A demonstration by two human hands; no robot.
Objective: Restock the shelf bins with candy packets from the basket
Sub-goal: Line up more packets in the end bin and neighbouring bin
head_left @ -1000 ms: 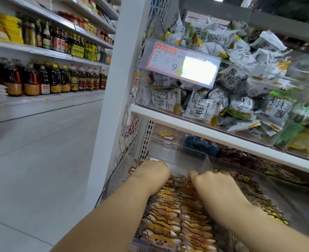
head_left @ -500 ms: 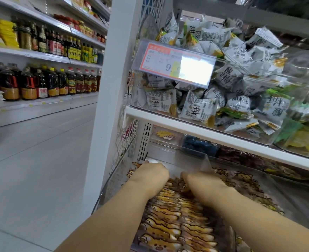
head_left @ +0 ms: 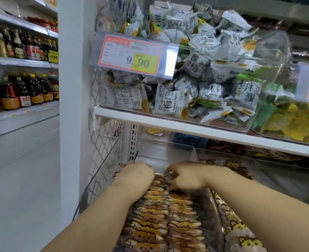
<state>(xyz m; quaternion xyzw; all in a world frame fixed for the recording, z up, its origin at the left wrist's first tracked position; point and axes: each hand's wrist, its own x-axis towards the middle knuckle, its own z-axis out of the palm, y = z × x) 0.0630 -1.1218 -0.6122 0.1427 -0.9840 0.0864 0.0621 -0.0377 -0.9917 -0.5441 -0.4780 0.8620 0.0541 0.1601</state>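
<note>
Beneath the white shelf board (head_left: 186, 124), at the left end of the lower shelf, a clear bin (head_left: 168, 153) holds tiger-print candy packets (head_left: 159, 224) laid in two tight rows that run from its front to near its back wall. On the board above, also at the left end, a second clear bin (head_left: 272, 51) is heaped with white packets (head_left: 170, 104) printed in black characters. A red-bordered price tag (head_left: 132, 53) reading 9.90 hangs on its front. To the right on the lower shelf, a neighbouring bin (head_left: 270, 171) holds cat-print packets (head_left: 244, 240). Across the aisle to the left, dark bottles (head_left: 22, 91) line other shelves. Both hands are down in the tiger bin at the back end of the rows, side by side and almost touching. The left hand (head_left: 137, 175) lies knuckles up, its fingers curled down among the packets and hidden; whether it grips one I cannot tell. The right hand (head_left: 188, 177) is blurred, fingers bent toward the rear packets; its grip cannot be told either.
</note>
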